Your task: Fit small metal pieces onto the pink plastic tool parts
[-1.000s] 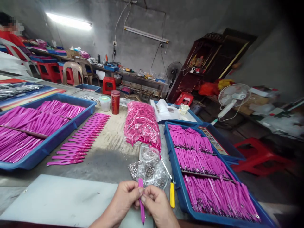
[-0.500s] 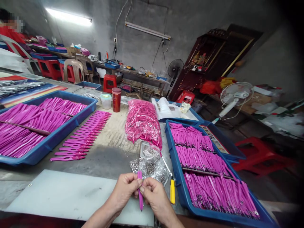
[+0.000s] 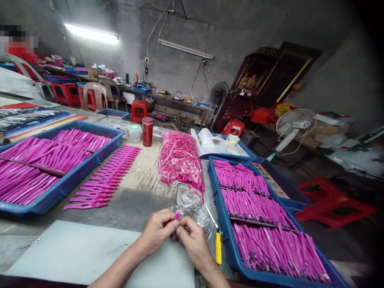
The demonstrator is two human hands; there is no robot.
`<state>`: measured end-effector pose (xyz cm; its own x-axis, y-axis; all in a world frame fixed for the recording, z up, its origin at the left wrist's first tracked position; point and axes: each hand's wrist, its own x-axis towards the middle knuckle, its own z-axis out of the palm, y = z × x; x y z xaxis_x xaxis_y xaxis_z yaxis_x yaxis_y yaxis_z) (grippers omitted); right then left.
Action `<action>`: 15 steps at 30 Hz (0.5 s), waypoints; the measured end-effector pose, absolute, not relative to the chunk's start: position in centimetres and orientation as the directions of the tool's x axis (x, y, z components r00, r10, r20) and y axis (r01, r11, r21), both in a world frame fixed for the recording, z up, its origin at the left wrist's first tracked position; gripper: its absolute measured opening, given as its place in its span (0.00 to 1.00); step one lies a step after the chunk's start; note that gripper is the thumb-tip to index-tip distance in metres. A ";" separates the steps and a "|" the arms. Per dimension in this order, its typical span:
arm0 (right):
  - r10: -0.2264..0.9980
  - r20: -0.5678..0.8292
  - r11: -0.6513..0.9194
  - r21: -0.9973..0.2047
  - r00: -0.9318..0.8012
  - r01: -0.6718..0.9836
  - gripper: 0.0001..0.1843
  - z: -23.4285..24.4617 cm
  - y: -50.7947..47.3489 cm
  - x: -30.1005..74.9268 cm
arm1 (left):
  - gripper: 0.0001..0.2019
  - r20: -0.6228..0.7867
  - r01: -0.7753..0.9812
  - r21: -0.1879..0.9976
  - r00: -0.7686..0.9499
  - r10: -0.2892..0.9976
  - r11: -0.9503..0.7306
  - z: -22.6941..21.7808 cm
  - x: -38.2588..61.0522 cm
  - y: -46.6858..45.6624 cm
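My left hand [image 3: 156, 231] and my right hand [image 3: 193, 239] meet over the front edge of a pale board [image 3: 87, 248]. Both pinch one slim pink tweezer-like piece [image 3: 177, 216] between thumb and fingers; its middle is partly hidden by the fingertips. Just behind them lie a clear plastic bag of small metal parts [image 3: 192, 206] and a small metal dish [image 3: 181, 193]. A screwdriver with a yellow handle [image 3: 218, 249] rests right of my right hand. Similar pink pieces [image 3: 103, 179] lie in a slanting row at the left.
Blue trays full of pink pieces stand at left [image 3: 73, 172] and right [image 3: 225, 228]. A clear bag of pink parts [image 3: 180, 156], a red tumbler [image 3: 147, 132] and a lidded tub [image 3: 135, 134] stand farther back. A person in red [image 3: 21, 51] is at far left.
The pink piece, lengthwise and showing its dark lower tip before, now appears shorter and tilted, more covered by my fingers. My hands have shifted slightly; the view has moved a little.
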<state>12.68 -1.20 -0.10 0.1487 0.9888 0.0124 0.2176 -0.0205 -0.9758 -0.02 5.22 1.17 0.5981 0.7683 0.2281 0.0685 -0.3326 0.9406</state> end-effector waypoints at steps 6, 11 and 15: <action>0.990 0.057 0.022 -0.966 0.128 0.256 0.13 -0.9 -1.2 12.7 | 0.15 0.279 0.079 0.911 0.605 0.746 -0.404 0.5 0.0 5.4; 0.990 0.076 0.044 -0.966 0.118 0.255 0.14 -1.1 -1.3 12.8 | 0.15 0.295 0.091 0.897 0.607 0.738 -0.433 0.2 -0.1 5.2; 0.992 0.067 0.039 -0.970 0.111 0.239 0.14 -1.2 -1.5 12.8 | 0.15 0.296 0.104 0.889 0.613 0.733 -0.446 0.3 -0.1 5.1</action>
